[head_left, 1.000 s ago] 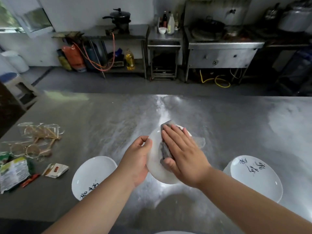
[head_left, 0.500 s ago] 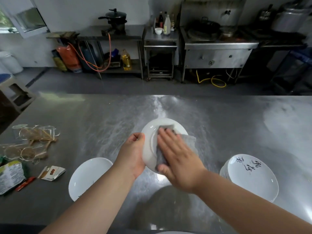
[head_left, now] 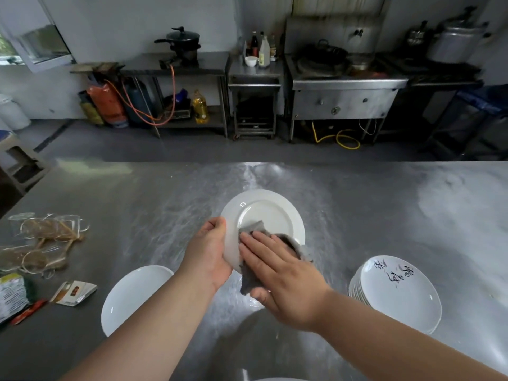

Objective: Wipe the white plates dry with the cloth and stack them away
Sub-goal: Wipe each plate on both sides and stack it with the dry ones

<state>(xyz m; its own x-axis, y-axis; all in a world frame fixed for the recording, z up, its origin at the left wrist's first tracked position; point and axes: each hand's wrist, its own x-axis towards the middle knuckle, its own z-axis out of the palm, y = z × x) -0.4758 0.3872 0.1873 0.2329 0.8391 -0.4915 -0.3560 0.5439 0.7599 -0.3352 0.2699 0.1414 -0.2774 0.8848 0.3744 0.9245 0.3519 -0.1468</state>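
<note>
View from my own head, looking down at a steel worktop [head_left: 384,210] in a kitchen. My left hand [head_left: 209,254] grips a white plate [head_left: 264,213] by its left rim and holds it tilted above the worktop, its face turned up toward me. The thumb is curled over the rim onto the face, and the rest of that hand goes behind the plate, out of sight. My right hand [head_left: 286,281] lies flat on the lower part of the plate with its fingers [head_left: 255,248] straight and close together. They press a grey cloth [head_left: 251,232] against the plate's face rather than gripping it. The cloth shows above the fingertips, bunches out at the plate's lower right rim, and hangs below the plate's lower edge beside my thumb. To the right of the held plate and nearer me, a stack of white plates [head_left: 398,295] sits on the worktop, its top one marked with black brush writing. To the left of the held plate and nearer me, a single white plate [head_left: 134,295] lies flat. Further left of the held plate are a small torn packet [head_left: 74,290], a green packet [head_left: 11,295] and a loose heap of clear wrappers [head_left: 46,235].
</note>
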